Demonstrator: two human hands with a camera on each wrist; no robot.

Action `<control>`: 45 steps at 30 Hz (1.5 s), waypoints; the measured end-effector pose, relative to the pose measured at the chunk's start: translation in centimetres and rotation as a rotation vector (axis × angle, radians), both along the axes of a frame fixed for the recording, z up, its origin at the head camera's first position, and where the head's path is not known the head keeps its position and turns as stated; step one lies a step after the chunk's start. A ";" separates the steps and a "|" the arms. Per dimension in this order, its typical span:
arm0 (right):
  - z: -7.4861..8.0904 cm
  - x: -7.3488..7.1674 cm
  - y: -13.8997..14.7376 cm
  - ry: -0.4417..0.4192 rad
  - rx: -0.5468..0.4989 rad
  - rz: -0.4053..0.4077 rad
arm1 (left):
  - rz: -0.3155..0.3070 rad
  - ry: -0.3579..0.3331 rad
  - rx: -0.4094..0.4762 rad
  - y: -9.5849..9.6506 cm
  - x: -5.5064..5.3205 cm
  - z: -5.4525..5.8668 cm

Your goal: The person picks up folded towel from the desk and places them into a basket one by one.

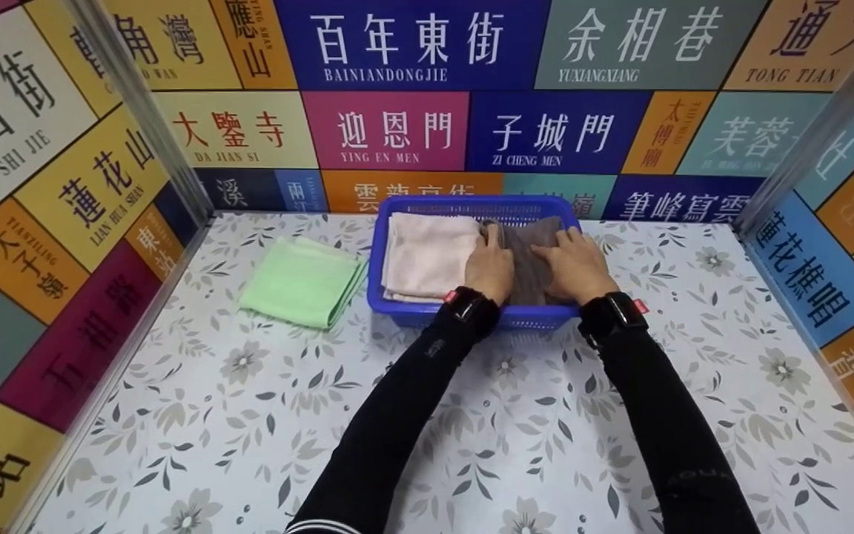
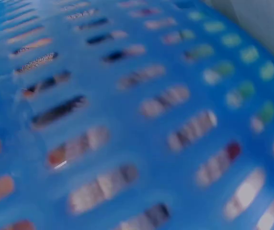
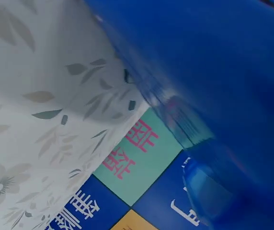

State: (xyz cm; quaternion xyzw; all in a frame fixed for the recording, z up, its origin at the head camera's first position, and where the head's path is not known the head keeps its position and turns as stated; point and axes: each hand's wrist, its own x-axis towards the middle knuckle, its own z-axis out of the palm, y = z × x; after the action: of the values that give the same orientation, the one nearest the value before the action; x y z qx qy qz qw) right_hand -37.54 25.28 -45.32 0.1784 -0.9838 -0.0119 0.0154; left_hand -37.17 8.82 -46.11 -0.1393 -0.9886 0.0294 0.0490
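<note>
A blue plastic basket [image 1: 376, 256] stands near the back wall in the head view. On its left side lies a folded pale pink cloth [image 1: 427, 256]. A dark grey-brown cloth [image 1: 527, 259], somewhat bunched, fills the right side between both hands. My left hand [image 1: 492, 267] reaches over the front rim and holds this cloth's left edge beside the pink one. With thumb and fingers, my right hand [image 1: 579, 267] grips its right part at the basket's right end. The slotted basket wall [image 2: 127, 115] fills the left wrist view; blue plastic [image 3: 213, 62] hides the right hand in the right wrist view.
A folded light green cloth [image 1: 305, 282] lies on the table left of the basket. The table has a floral cover [image 1: 508, 437]. Panels with coloured sign lettering [image 1: 386, 130] rise close behind the basket and at both sides.
</note>
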 end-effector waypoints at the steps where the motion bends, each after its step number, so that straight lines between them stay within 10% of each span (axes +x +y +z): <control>1: -0.1 0.0 0.1 0.006 0.023 -0.007 | -0.010 0.010 -0.063 0.0 -0.1 -0.1; 7: -0.2 0.2 0.9 -0.005 0.079 -0.046 | -0.065 -0.124 -0.292 -0.4 -1.1 0.1; 30: -0.2 -0.5 -0.5 -0.066 0.293 -0.020 | 0.008 -0.325 -0.268 -0.5 -1.0 1.0; 45: -0.8 0.2 1.3 -0.041 -0.345 -0.017 | -0.164 -0.307 -0.055 -3.4 0.4 0.8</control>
State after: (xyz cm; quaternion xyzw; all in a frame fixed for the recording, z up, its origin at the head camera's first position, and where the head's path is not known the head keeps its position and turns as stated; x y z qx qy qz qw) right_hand -37.32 26.62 -46.15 0.1649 -0.9728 0.1605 0.0258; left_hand -36.72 5.42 -45.30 -0.2235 -0.9686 0.0305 -0.1043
